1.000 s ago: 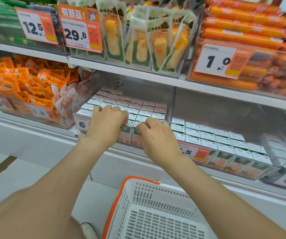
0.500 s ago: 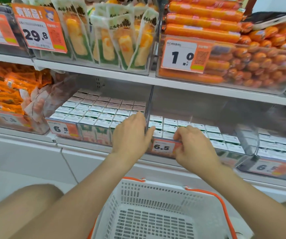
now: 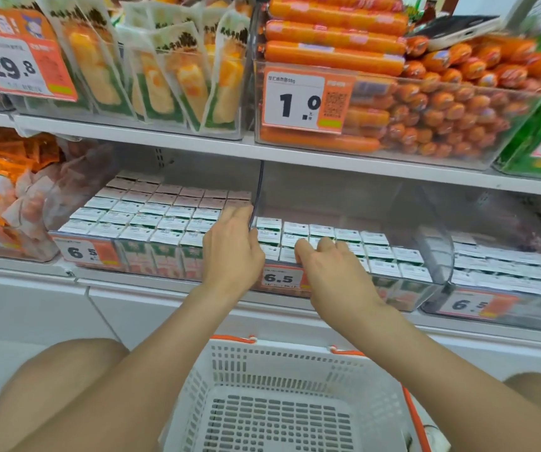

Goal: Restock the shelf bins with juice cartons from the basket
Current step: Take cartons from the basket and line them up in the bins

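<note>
small white-topped juice cartons (image 3: 376,238) should be squared flush; left hand (image 3: 233,249) and right hand (image 3: 334,269) are curled over them, hold unclear.

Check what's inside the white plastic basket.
White plastic basket: only bare slotted floor shows, nothing on it. Forearms hide its side corners; near end is cropped.

Cartons (image 3: 164,216) in bins (image 3: 432,230), basket (image 3: 295,349) below

Store aisle, your view: lower shelf (image 3: 171,288) carries left bin (image 3: 151,256), mid bin (image 3: 425,223), right bin (image 3: 523,309) side by side, packed w/ juice cartons (image 3: 164,210); upper shelf (image 3: 164,143) holds corn bin (image 3: 226,127), sausage bin (image 3: 432,154).
</note>
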{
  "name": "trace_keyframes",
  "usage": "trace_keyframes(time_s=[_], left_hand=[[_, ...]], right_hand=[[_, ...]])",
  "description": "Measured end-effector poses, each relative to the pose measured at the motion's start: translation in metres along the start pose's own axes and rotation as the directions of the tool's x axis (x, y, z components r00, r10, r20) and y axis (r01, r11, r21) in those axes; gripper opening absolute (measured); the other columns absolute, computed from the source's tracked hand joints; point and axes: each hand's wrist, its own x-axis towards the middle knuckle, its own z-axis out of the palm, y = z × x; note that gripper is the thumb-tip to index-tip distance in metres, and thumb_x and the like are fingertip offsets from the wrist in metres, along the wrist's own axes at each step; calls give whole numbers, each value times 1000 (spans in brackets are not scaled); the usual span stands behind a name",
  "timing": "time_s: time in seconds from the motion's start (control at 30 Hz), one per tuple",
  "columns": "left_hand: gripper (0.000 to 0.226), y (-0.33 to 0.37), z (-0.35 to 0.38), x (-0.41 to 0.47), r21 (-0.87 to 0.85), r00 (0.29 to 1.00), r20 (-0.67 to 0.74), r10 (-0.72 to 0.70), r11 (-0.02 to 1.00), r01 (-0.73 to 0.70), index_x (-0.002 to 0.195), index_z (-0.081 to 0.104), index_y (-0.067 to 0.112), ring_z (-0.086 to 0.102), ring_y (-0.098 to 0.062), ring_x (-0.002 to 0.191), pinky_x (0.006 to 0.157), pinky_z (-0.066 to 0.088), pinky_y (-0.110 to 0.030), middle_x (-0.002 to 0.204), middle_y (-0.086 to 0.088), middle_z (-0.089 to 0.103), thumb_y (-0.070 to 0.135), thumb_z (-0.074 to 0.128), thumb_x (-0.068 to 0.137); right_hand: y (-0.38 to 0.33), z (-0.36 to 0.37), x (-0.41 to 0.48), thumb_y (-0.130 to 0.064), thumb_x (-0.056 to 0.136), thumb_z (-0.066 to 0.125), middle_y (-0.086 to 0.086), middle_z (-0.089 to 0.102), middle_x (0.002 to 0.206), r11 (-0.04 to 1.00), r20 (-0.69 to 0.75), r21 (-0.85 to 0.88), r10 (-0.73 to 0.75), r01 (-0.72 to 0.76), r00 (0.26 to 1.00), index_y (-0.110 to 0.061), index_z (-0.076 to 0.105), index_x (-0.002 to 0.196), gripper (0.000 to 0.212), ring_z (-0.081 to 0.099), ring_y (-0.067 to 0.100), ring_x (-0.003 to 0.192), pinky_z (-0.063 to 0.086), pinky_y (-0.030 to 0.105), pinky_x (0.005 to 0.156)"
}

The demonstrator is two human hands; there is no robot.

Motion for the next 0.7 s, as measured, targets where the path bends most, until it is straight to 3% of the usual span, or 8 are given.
trace_keyframes(time_s=[0.13,0.27,0.37,0.5,0.6,0.7], left_hand=[[24,0,2,0,-10,1000,8,9,1000,-9,116,69,15,59,-28,97,73,30,-35,105,-4,63,10,60,94],[20,-10,-13,9,-86,990,123,64,995,-53,98,69,19,62,-22,87,75,51,-41,91,2,63,26,53,90],[34,-27,-31,27,-62,980,192,51,997,-40,117,75,25,66,-23,99,88,56,-42,108,1,72,22,49,94],[36,-53,-33,56,86,965,262,31,995,-55,134,67,25,58,-31,125,106,48,-50,132,-7,63,25,56,100],[48,-56,-25,70,223,903,427,40,964,-148,151,50,35,40,-34,143,117,30,-55,152,-8,49,43,52,103],[52,-55,-16,80,213,835,548,44,958,-191,159,33,45,13,-34,160,123,6,-67,173,1,22,47,40,108]], right_hand=[[3,0,1,0,80,66,8,53,112,1000,15,25,15,-15,1000,-18,42,121,51,37,27,88,32,35,74],[-4,-3,4,-12,82,64,6,53,111,996,18,62,60,-61,998,-18,48,117,40,45,29,97,33,37,76],[-13,1,9,-24,74,57,4,51,102,992,-111,117,64,-51,992,-17,52,113,40,42,28,91,35,39,76],[-38,8,26,-35,87,48,4,54,109,918,-259,396,120,-7,958,-17,51,125,41,48,27,95,45,43,83],[-51,15,47,-43,101,41,10,57,128,854,-222,518,182,-43,958,-14,45,143,51,51,30,114,45,46,96],[-53,16,66,-51,103,41,13,55,145,759,-122,640,256,-121,959,-12,38,153,63,51,32,130,43,46,106]])
